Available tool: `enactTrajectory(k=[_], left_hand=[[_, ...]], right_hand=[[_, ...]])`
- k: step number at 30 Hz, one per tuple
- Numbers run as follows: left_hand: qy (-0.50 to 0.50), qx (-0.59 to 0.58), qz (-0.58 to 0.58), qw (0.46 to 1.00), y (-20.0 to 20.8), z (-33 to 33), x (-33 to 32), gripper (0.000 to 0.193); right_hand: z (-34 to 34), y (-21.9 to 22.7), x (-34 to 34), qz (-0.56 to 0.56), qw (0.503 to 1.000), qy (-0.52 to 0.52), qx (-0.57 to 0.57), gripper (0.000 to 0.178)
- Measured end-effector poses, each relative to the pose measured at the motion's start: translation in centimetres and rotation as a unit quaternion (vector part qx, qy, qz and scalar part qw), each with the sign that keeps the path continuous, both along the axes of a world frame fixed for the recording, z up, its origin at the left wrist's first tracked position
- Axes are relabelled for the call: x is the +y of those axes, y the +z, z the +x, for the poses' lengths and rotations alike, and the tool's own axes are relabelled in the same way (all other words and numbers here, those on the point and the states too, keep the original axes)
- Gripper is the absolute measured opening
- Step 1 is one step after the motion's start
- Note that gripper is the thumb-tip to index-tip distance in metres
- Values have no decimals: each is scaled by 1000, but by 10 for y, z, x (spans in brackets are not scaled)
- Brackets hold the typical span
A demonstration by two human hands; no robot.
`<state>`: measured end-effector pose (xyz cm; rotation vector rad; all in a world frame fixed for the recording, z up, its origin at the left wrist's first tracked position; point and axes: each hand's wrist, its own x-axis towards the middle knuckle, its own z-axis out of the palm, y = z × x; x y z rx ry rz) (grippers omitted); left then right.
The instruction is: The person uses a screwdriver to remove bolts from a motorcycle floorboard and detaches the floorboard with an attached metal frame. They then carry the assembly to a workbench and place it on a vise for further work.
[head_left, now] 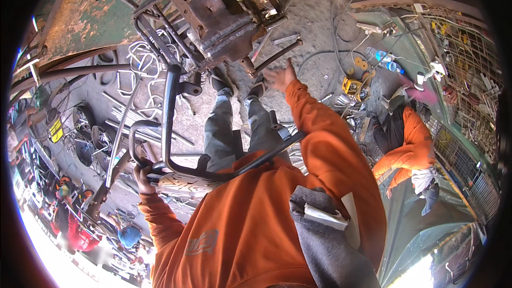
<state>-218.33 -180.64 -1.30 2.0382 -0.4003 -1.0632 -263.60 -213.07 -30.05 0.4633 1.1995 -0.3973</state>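
Note:
My left hand (143,178) is wrapped round a black bent tube frame (169,109), low on its left side. The frame's tubing rises toward the bench vise (224,29) and curves across my waist to the right. A pale metal plate with cut-out slots (186,183) lies under the tubing, partly hidden. My right hand (281,79) reaches forward with its fingers spread and holds nothing. Just beyond it, the vise's handle rod (278,56) slants up to the right, with a small gap visible between them.
White bent tubes (144,58) and straight metal bars lie on the floor at left. At right, a person in orange (413,141) bends down near a yellow power tool (352,87). Cables (335,21) trail over the concrete. A rusty green-painted sheet (96,10) is at upper left.

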Motion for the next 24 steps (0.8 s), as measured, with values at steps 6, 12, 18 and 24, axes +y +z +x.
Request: enactTrajectory(k=[6, 12, 18, 24], left_hand=[[-31, -60, -18, 998, 11, 8, 9, 22], [-101, -6, -62, 993, 16, 10, 29, 8], [55, 45, -49, 996, 10, 2, 31, 21], [10, 27, -56, 998, -17, 18, 53, 15]], right_hand=[[22, 32, -45, -299, 893, -292, -166, 54], [43, 154, -10, -555, 711, 414, -120, 33], [107, 158, 3, -746, 515, 378, 185, 71], [124, 136, -28, -607, 556, 368, 433, 117]])
